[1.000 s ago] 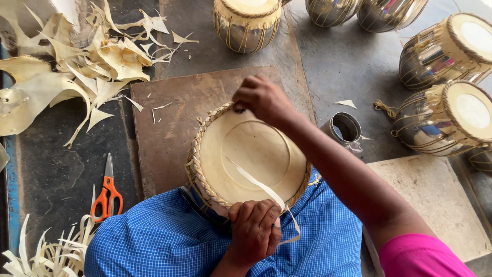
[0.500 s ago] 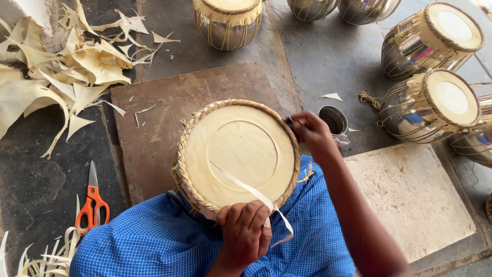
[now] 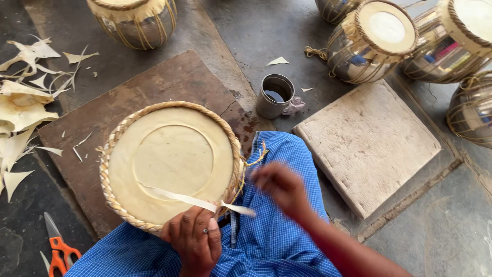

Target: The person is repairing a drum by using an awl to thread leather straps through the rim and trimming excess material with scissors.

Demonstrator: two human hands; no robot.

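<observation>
Lying left of the grip: orange-handled scissors [image 3: 60, 250], hide offcuts [image 3: 23, 110] | left hand [image 3: 193, 237] closed, pinching a pale hide strip [image 3: 197, 201] at the near rim of the drum head [image 3: 171, 163], seemingly to keep it taut | right hand [image 3: 281, 189] blurred, just right of the strip's free end, grip unclear | metal cup [image 3: 275, 96], stone slab [image 3: 368, 143] beyond.

Workshop floor, seen from above: dark, stained concrete floor [image 3: 246, 36] in even daylight.

Landmark: metal cup [image 3: 274, 95]. Just left of it lies a brown wooden board [image 3: 169, 82]; just right, a pale stone slab [image 3: 366, 146], tilted to the board's line. Finished drums [image 3: 371, 43] stand beyond the cup to the right, another drum [image 3: 134, 20] to its far left. Hide scraps [image 3: 23, 110] litter the left edge. Orange scissors [image 3: 57, 246] lie well below-left.
</observation>
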